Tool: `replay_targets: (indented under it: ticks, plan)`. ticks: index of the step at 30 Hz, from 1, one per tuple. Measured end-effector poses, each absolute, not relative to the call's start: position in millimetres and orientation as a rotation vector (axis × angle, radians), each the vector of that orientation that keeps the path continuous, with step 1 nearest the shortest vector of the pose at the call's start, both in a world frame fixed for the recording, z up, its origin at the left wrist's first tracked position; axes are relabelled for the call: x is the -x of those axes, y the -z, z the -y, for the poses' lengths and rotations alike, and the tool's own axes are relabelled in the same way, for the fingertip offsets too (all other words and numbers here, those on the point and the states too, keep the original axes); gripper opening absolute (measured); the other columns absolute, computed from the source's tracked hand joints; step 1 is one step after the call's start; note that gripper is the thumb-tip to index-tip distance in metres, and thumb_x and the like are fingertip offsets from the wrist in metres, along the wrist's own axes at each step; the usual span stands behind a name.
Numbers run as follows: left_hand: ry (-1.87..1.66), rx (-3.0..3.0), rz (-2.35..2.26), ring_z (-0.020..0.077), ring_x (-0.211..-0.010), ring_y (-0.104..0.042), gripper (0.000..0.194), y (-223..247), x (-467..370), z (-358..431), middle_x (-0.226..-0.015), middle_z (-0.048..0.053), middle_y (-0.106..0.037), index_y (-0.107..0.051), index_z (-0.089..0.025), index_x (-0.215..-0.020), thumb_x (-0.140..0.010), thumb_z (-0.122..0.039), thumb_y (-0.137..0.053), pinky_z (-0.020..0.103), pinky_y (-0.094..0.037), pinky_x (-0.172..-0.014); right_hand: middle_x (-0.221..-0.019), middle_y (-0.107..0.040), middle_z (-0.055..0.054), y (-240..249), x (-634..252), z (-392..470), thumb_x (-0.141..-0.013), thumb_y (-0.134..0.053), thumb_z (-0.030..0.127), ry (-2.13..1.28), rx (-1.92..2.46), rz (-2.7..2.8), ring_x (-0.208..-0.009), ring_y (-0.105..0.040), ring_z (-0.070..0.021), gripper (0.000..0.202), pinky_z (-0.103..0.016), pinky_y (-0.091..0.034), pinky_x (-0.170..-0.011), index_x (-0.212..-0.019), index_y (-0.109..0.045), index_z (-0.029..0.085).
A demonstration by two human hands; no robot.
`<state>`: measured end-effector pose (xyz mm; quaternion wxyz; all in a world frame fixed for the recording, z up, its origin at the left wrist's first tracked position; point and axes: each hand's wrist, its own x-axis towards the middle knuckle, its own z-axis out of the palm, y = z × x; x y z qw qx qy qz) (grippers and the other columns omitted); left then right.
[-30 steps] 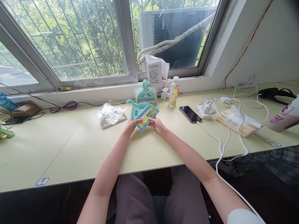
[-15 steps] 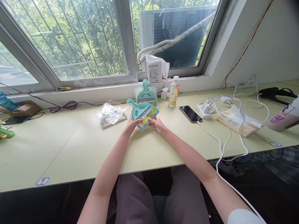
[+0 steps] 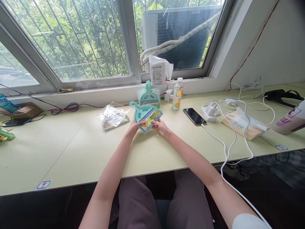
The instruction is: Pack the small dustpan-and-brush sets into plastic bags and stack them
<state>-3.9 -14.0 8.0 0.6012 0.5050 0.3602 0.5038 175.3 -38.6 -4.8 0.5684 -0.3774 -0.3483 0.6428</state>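
Note:
A mint-green dustpan set (image 3: 143,112) with a striped yellow label is tilted above the table, its handle pointing up and left. My left hand (image 3: 134,128) grips its lower left edge, and my right hand (image 3: 161,127) pinches the lower right side. Right behind it, a similar green set (image 3: 149,95) in clear wrapping leans near the window ledge. Crumpled clear plastic (image 3: 111,115) lies on a flat package to the left of my hands.
Behind on the right stands a drink bottle (image 3: 177,93). A phone (image 3: 194,116), a white power strip (image 3: 210,112), a tissue pack (image 3: 245,123) and looping white cables lie further right. A cardboard box (image 3: 30,111) is at far left.

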Motion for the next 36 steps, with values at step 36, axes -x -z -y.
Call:
replay_targets:
  ticks: [36]
  plan:
    - [-1.287,-2.301,-2.158,0.0261,-0.092,-0.061,0.046,-10.1,78.3,-6.9,-0.064,0.003,-0.068,-0.07,-0.023,-0.082,-0.065,0.003,-0.036,0.05,-0.014,-0.114,-0.087,-0.074,-0.006,0.4,-182.1,37.7,-0.081,-0.063,0.008,-1.418,0.966,0.777,-0.068,-0.07,-0.0156,0.012,-0.031,-0.061,-0.069,-0.091,-0.059,0.015]
